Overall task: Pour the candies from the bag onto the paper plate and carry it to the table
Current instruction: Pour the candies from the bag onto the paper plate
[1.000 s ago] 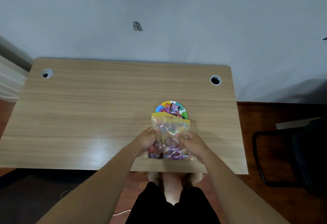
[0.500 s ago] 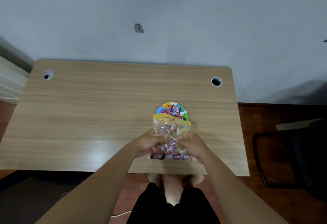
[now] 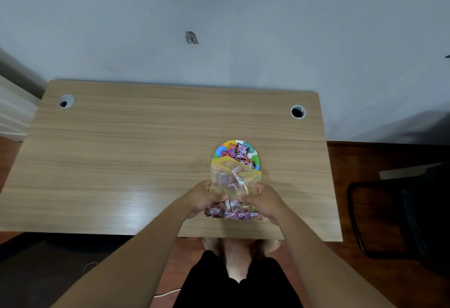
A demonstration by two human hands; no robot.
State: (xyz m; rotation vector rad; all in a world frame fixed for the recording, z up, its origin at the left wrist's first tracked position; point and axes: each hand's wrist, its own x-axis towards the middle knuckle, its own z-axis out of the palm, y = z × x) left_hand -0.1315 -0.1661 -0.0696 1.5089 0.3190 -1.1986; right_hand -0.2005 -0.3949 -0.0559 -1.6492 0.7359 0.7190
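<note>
A clear plastic candy bag (image 3: pixel 232 181) with a yellow top strip lies over the near half of a multicoloured paper plate (image 3: pixel 220 150) on the wooden table (image 3: pixel 126 156). Several wrapped candies (image 3: pixel 239 151) sit on the plate. More candies (image 3: pixel 233 213) remain bunched at the bag's near end. My left hand (image 3: pixel 201 198) grips the bag's left side and my right hand (image 3: pixel 264 201) grips its right side, both near the bottom of the bag. The bag's mouth points away from me, toward the plate.
The table has two round cable holes, one at the back left (image 3: pixel 66 101) and one at the back right (image 3: pixel 297 112). A grey wall rises behind it. A dark chair (image 3: pixel 399 215) stands to the right on the wooden floor.
Both hands have pinched closer together around the lower part of the bag. The bag's mouth has shifted slightly farther over the plate.
</note>
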